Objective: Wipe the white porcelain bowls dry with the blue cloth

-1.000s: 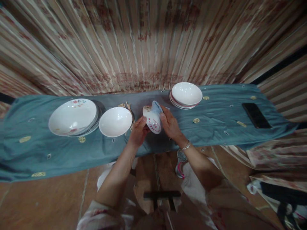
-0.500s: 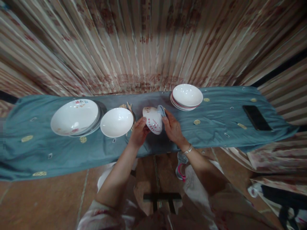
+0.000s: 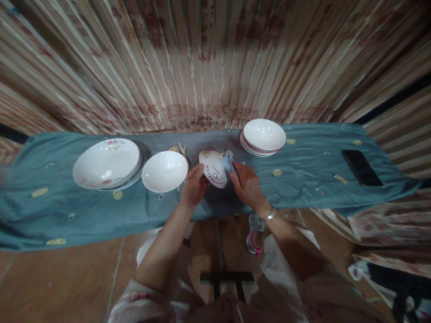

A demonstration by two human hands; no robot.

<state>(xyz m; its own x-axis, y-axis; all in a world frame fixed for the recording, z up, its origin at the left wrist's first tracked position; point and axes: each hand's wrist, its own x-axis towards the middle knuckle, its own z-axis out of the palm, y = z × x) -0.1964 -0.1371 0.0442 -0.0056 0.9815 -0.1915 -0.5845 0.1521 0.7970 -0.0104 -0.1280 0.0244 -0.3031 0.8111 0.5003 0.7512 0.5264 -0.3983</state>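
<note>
In front of me a white bowl (image 3: 215, 170) with red markings is tilted on its side, its outer face showing. My left hand (image 3: 195, 183) is closed on the bowl's left edge. My right hand (image 3: 247, 183) grips a pale blue cloth (image 3: 228, 160), which lies against the bowl's right side. A white bowl (image 3: 164, 171) sits just left of my left hand, with chopsticks (image 3: 182, 150) partly hidden behind it. Beyond my right hand stands a stack of bowls (image 3: 264, 134), the top one white inside.
Stacked large white plates (image 3: 106, 163) with floral rims stand at the left. A black phone (image 3: 362, 167) lies at the right end of the narrow table, on a teal patterned tablecloth (image 3: 303, 179). Pleated curtains (image 3: 202, 67) hang directly behind the table.
My right hand has shifted slightly right and down with the cloth along the bowl's side. The bowl has turned slightly in my left hand.
</note>
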